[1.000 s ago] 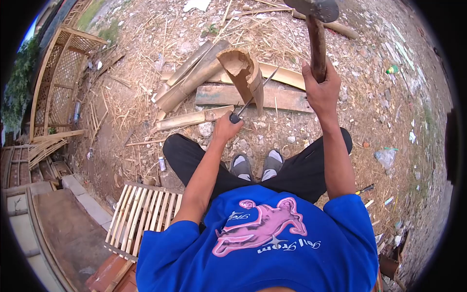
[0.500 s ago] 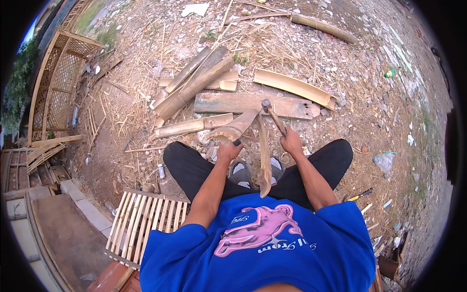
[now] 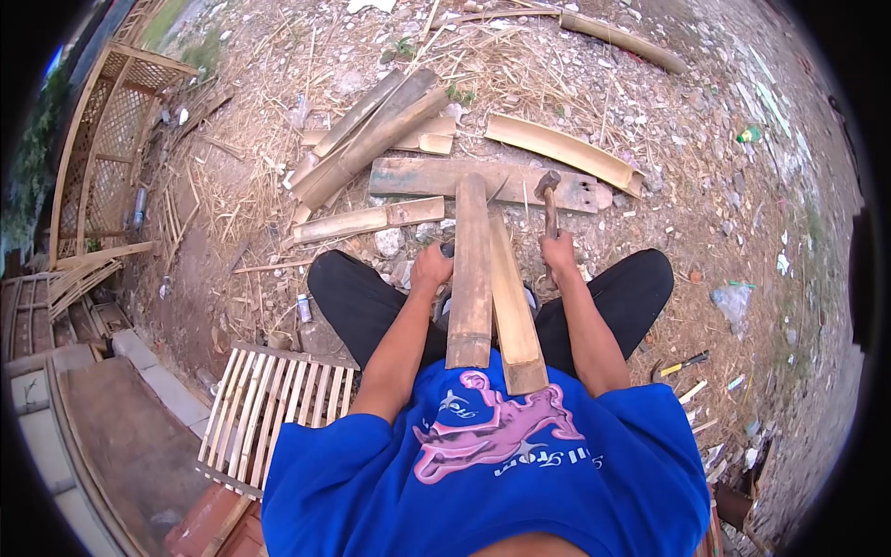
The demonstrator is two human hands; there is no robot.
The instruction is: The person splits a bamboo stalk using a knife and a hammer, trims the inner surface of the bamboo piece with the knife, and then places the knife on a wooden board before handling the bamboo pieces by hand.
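My left hand (image 3: 432,267) is closed round the dark handle of a knife, whose blade is mostly hidden behind a bamboo piece; its tip shows over the wooden plank (image 3: 408,176). Just right of that hand, a split bamboo piece (image 3: 471,269) stands or leans with its outer side showing, its near end over the shirt. Beside it, a second split piece (image 3: 516,316) shows its pale inner side. My right hand (image 3: 559,252) grips the wooden handle of a hammer (image 3: 549,184), whose head lies over the plank's right part.
Bamboo pieces (image 3: 371,148) are piled beyond the plank at the left. A curved half (image 3: 561,153) lies at the right, and another (image 3: 367,223) before the plank. A slatted bamboo panel (image 3: 278,408) is at the lower left, a yellow-handled tool (image 3: 682,365) at the lower right.
The hammer has come down from its raised position at the upper right. The bamboo has split into two separate pieces, which have tipped toward my body.
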